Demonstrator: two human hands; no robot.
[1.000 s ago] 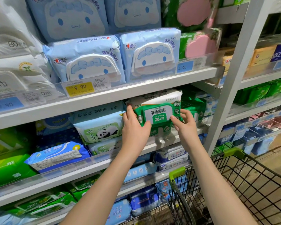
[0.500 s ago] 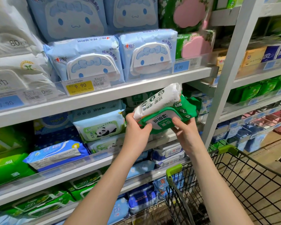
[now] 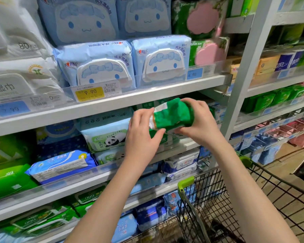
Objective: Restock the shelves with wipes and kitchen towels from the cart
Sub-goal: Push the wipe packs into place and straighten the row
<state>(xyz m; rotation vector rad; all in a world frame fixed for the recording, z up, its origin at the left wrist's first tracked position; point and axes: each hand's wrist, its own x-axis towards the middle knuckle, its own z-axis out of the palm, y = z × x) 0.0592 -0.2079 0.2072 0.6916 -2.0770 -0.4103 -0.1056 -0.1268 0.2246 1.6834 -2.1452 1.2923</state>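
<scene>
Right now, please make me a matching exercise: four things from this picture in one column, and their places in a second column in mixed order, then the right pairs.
Things:
1. green and white wipes pack
2. white wipes pack with a panda picture
3. yellow price tag reading 9.90
4. black wire cart with green corner caps

Places:
A. on the front edge of the upper shelf
B. at the lower right, beside the shelves
C. held between the left hand and the right hand
D. on the middle shelf, left of the hands

Pairs: 1-C, 2-D, 3-A, 4-B
</scene>
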